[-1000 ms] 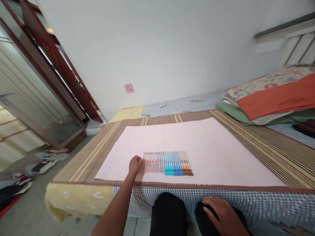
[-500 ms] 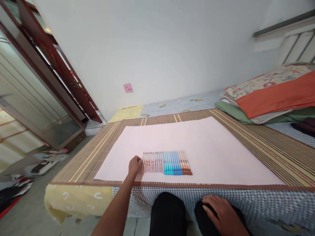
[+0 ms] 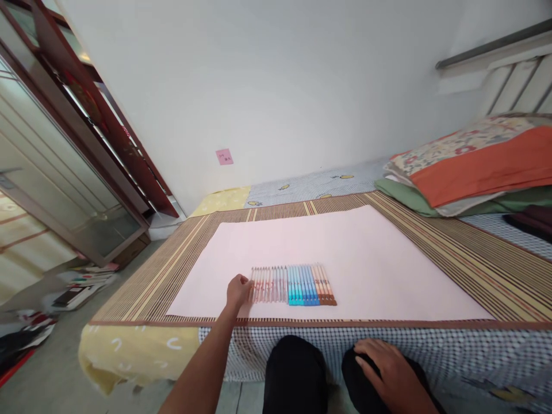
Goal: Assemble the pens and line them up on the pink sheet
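A row of slim pens [image 3: 268,284] lies side by side on a large pale pink sheet [image 3: 366,259]. The ones on the left are clear with reddish marks; further right come turquoise and blue pens [image 3: 302,286], then peach pens with brown ends [image 3: 325,286]. At the row's left end is my left hand [image 3: 237,290], its thumb and fingers pinched at the outermost clear pen, which is partly hidden. My right hand [image 3: 383,365] rests on my right knee, fingers stretched out and holding nothing.
The sheet lies on a striped mat [image 3: 142,276] over a bed with patterned cloth. Folded bedding [image 3: 483,167] is stacked at the right. A pink note [image 3: 224,156] sticks to the white wall behind. A glass-panelled door [image 3: 86,190] stands at the left.
The view shifts very slightly. Both hands and the row of pens stay practically where they were.
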